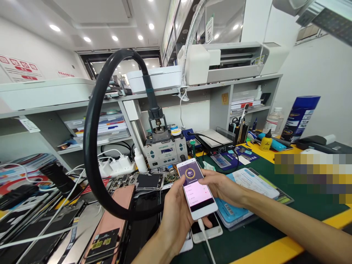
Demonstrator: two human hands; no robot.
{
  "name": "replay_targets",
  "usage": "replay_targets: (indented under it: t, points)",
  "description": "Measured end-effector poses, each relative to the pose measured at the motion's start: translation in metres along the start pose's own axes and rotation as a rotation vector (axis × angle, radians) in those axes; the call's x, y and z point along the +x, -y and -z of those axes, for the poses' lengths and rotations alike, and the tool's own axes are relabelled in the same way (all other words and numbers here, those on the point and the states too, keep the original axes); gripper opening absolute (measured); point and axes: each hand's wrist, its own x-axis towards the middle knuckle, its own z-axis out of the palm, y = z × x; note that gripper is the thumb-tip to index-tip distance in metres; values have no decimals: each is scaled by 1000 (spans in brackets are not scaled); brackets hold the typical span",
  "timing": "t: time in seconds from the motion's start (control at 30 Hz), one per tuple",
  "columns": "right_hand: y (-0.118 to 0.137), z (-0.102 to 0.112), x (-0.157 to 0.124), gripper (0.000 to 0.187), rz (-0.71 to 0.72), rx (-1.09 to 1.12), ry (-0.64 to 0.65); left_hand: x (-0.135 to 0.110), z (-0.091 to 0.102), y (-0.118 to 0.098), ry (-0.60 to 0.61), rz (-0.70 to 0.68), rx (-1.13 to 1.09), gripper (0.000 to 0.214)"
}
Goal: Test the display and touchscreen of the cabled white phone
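Observation:
A white smartphone (pixel 197 192) is tilted up in both hands, its lit screen showing a yellow ring with a number over a pale list. My left hand (pixel 174 207) grips its left side, with the thumb along the edge. On the right side, my right hand (pixel 224 187) holds it too, the thumb over the edge of the screen and the other fingers partly hidden behind. A white charging cable (pixel 204 231) is plugged into its lower end. Below the hands, another white phone (pixel 217 229) lies on the green mat (pixel 247 244).
A thick black hose (pixel 92 146) arches on the left from a hot air station (pixel 166 150). Phone parts and a pink phone back (pixel 110 216) cover the left bench. Blue plastic packets (pixel 233 212) lie right of the phone. A yellow bottle (pixel 266 141) and a blue can (pixel 301 117) stand further back.

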Motion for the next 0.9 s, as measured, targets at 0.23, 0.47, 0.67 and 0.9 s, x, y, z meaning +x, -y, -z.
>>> replay_targets:
  t: [0.23, 0.47, 0.67, 0.9]
  points:
    - [1, -2, 1, 31, 7, 20, -7, -1, -1, -1, 0, -10, 2, 48]
    - [3, -4, 1, 30, 3, 34, -10, 0, 0, 0, 17, -24, -5, 48]
    - [2, -4, 0, 32, 7, 36, -10, 0, 1, 0, 18, -19, -10, 48]
    - [-3, 1, 1, 39, 12, 9, -6, 2, 6, 3, 10, -18, 1, 45]
